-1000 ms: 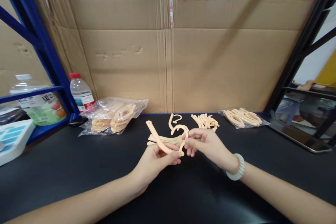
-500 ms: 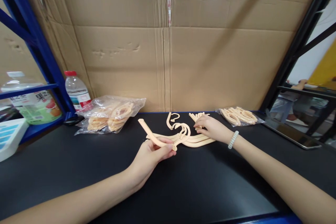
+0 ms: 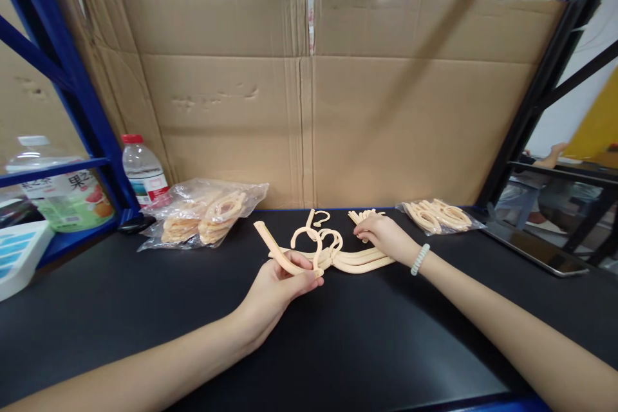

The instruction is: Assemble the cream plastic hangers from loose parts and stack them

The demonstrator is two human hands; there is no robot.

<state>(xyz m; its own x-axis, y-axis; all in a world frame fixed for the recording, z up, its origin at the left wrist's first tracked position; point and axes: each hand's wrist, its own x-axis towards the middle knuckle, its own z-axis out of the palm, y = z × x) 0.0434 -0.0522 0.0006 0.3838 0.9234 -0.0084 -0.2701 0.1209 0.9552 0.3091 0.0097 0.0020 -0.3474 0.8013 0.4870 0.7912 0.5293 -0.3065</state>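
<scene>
Bright overhead strip lighting, soft shadows, sharp centre, wide-angle bending at edges.

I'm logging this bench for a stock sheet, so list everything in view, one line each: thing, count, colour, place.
hanger arm: one, peach, raised in the left hand
hook: one, peach, on that arm's end
hanger pile: several, peach, flat mid-table
loose hook: one, peach, behind the pile
loose parts: small heap, peach, under the right fingers
left bags: clear, peach parts, back left
right bag: one, clear, peach parts, back right
water bottle: one, clear with red cap, left
juice bottle: one, green label, blue shelf
cardboard: brown, back wall
table: one, black
tablet: one, dark, far right
bracelet: one, white, right wrist
left hand: grips the arm
right hand: on the loose parts
</scene>
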